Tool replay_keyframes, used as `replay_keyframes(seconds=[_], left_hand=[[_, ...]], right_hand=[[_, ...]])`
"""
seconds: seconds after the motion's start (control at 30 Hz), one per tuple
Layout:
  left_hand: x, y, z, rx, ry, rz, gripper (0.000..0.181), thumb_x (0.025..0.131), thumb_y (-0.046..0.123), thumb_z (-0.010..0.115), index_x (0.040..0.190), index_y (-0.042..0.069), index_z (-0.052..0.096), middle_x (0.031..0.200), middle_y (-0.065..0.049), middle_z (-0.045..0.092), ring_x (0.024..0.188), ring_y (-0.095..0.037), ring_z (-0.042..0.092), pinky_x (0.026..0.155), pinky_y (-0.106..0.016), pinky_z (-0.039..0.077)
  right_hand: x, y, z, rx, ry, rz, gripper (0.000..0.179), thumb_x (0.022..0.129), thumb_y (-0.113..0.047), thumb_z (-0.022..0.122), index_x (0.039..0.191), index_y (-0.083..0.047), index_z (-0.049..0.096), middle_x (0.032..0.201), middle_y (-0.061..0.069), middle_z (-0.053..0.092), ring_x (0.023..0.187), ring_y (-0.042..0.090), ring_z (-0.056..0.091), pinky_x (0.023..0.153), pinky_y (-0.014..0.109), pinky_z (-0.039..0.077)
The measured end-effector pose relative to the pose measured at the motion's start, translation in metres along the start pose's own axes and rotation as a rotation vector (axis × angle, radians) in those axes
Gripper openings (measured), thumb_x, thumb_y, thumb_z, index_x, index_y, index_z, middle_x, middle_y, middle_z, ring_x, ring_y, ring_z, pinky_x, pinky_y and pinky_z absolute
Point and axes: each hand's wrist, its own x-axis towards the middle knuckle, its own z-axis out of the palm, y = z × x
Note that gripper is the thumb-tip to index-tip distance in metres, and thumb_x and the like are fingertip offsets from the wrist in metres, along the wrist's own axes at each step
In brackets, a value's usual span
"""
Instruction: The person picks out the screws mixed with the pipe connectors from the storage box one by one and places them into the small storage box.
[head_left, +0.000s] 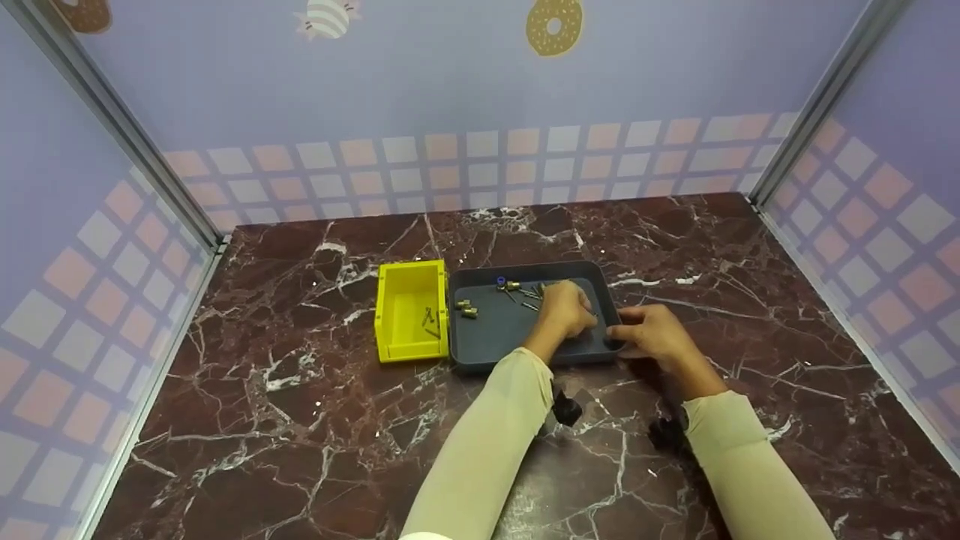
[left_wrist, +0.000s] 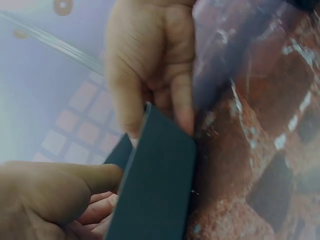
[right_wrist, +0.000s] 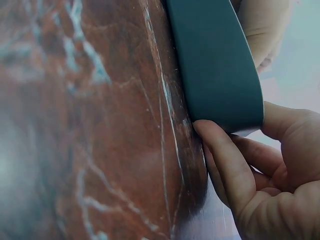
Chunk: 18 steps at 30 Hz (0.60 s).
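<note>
My right hand [head_left: 660, 335] grips the right end of a dark grey tray [head_left: 480, 349], thumb at the rim and fingers low on the outer wall, as the right wrist view shows. My left hand [head_left: 566, 309] is inside the tray with bent fingers, over its right half; its fingertips are hidden, so I cannot tell whether it pinches anything. Several screws [head_left: 530, 295] lie right beside it. Near them is a brass fitting with a blue ring [head_left: 502, 282]. More brass fittings [head_left: 468, 310] lie at the tray's left side.
A yellow bin [head_left: 411, 350] stands against the tray's left side, with a few screws [head_left: 429, 316] in its bottom right part. Both rest on a dark red marbled table [head_left: 300, 420]. Patterned panels [head_left: 480, 90] enclose the back and both sides.
</note>
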Motion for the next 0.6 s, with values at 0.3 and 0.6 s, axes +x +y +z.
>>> replay_keyframes(seconds=[0.3, 0.6], left_hand=[[-0.013, -0.014, -0.022, -0.361, -0.068, -0.038, 0.011, 0.073, 0.009, 0.079, 0.084, 0.010, 0.081, 0.075, 0.001, 0.076, 0.062, -0.008, 0.059, 0.059, -0.020, 0.047], [-0.029, -0.033, -0.058, -0.625, -0.070, -0.055, 0.015, 0.075, 0.001, 0.073, 0.089, 0.004, 0.078, 0.082, -0.007, 0.078, 0.065, -0.009, 0.066, 0.058, -0.022, 0.052]], right_hand=[[0.001, 0.001, 0.002, 0.023, 0.001, 0.004, 0.052, 0.090, -0.005, 0.073, 0.137, 0.011, 0.057, 0.101, 0.020, 0.075, 0.077, 0.021, 0.075, 0.067, 0.038, 0.063], [0.002, 0.003, 0.001, 0.052, 0.015, 0.007, 0.053, 0.089, -0.004, 0.074, 0.137, 0.011, 0.056, 0.095, 0.015, 0.074, 0.075, 0.020, 0.074, 0.066, 0.037, 0.062]])
